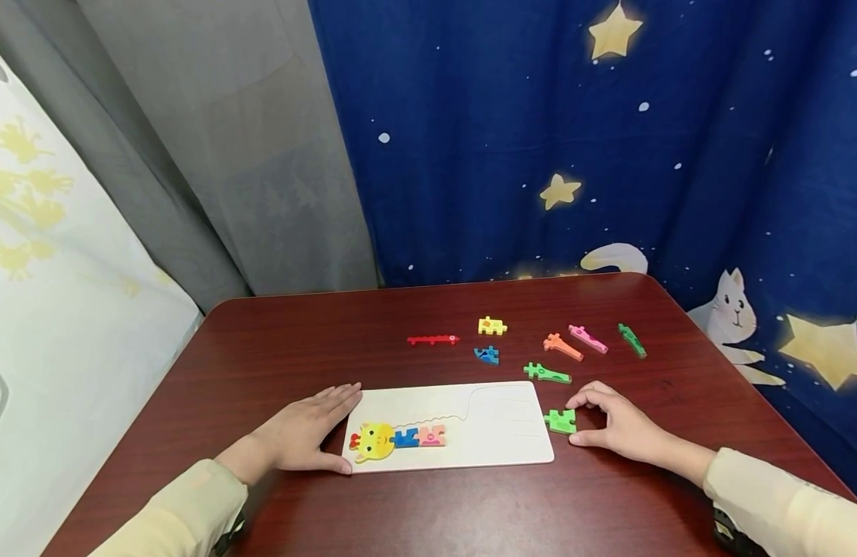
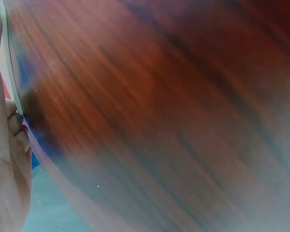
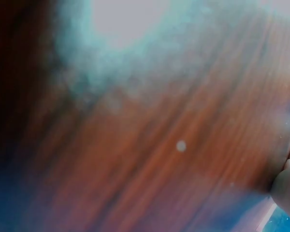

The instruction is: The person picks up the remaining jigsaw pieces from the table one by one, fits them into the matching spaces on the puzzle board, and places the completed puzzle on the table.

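The right hand (image 1: pixel 622 425) is pinching the squarish green jigsaw piece (image 1: pixel 561 422) by its right end, between thumb and fingers; the piece is lying at the right edge of the white puzzle board (image 1: pixel 498 445). The board's long axis is running left to right, with the pink jigsaw piece (image 1: pixel 431 436) lying leftward of the grip. The left hand (image 1: pixel 310 429), farther away, is resting outstretched at the board's left end.

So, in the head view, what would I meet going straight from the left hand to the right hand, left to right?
Yellow giraffe head → blue piece → pink piece → green piece.
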Motion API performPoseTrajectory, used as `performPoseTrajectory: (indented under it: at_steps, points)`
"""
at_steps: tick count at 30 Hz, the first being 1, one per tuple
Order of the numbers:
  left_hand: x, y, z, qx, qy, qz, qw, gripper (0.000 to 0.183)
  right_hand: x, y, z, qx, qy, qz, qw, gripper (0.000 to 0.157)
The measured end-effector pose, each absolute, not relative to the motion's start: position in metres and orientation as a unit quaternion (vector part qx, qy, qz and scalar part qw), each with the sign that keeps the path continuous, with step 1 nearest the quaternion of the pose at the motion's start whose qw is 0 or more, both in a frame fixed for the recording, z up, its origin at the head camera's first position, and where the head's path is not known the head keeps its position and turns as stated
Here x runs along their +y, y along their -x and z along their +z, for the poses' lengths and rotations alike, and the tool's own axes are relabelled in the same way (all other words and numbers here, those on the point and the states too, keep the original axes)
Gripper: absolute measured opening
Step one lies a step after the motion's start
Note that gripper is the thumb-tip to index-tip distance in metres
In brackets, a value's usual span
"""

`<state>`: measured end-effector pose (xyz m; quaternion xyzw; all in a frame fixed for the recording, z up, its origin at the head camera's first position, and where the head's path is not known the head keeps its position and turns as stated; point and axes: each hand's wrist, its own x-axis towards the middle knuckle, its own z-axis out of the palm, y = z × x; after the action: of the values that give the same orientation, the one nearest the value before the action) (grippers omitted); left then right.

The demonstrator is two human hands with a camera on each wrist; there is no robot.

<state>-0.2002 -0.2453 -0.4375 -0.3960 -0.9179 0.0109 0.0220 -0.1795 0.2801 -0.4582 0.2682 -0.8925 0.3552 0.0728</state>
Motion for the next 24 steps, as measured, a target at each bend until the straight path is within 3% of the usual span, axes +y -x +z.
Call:
performPoseTrajectory:
  at_steps: [24]
  points:
    - [-0.2447,0.2002,-0.4350,-0.925,0.379,0.016,-0.015,0.111,0.2812,0.1795,-0.4564,-0.894,-0.250,0.364,0.075,0.029]
